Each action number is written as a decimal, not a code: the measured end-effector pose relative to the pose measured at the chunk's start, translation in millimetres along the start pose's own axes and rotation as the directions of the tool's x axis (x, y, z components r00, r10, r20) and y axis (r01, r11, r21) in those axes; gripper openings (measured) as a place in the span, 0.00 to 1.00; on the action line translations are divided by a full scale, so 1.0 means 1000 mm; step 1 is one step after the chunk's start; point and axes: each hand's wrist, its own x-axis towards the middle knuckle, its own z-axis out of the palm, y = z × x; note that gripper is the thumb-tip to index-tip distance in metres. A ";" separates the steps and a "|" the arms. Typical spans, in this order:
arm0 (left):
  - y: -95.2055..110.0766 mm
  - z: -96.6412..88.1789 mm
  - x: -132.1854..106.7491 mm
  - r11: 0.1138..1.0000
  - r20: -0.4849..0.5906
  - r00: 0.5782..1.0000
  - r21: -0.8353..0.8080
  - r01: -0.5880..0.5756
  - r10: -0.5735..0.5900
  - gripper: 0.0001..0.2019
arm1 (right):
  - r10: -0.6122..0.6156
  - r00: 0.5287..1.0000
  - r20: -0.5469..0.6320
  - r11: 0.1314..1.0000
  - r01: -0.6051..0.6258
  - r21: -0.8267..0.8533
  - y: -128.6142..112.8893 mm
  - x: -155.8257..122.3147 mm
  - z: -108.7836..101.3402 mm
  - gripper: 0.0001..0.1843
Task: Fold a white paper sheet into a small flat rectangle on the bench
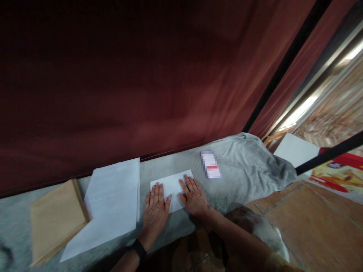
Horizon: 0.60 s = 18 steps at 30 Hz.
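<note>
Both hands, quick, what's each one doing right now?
Left hand: open, palm down on the folded paper, gripping nothing.
Right hand: open, palm down on the same paper, gripping nothing.

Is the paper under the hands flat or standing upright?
Flat: the white paper lies on grey cloth, left hand and right hand upon it.

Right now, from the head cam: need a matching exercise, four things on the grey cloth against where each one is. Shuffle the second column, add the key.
Things:
1. tan stack
2. large white sheets
3. small white paper
4. phone

Places on the grey cloth:
A. under the left hand and right hand
B. farthest right of the four
C. farthest left of the four
D. second from the left

Pairs: 1-C, 2-D, 3-A, 4-B
</note>
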 end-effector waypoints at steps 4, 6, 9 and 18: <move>0.004 -0.001 -0.001 0.999 -0.014 0.999 0.003 0.032 -0.032 0.32 | 0.006 1.000 0.000 1.000 -0.006 0.005 0.000 0.001 -0.002 0.32; 0.006 -0.003 -0.001 0.999 -0.006 0.999 0.006 0.041 -0.041 0.32 | 0.013 1.000 0.000 1.000 -0.013 0.009 -0.004 0.005 -0.003 0.31; 0.007 -0.005 0.000 0.999 0.018 0.999 0.010 0.041 -0.042 0.31 | -0.034 0.999 0.014 0.999 0.034 0.034 -0.015 0.010 -0.002 0.30; 0.000 -0.003 -0.004 0.999 -0.007 0.999 -0.033 0.036 -0.036 0.31 | -0.057 0.998 0.041 0.996 0.054 0.071 -0.021 0.002 -0.003 0.31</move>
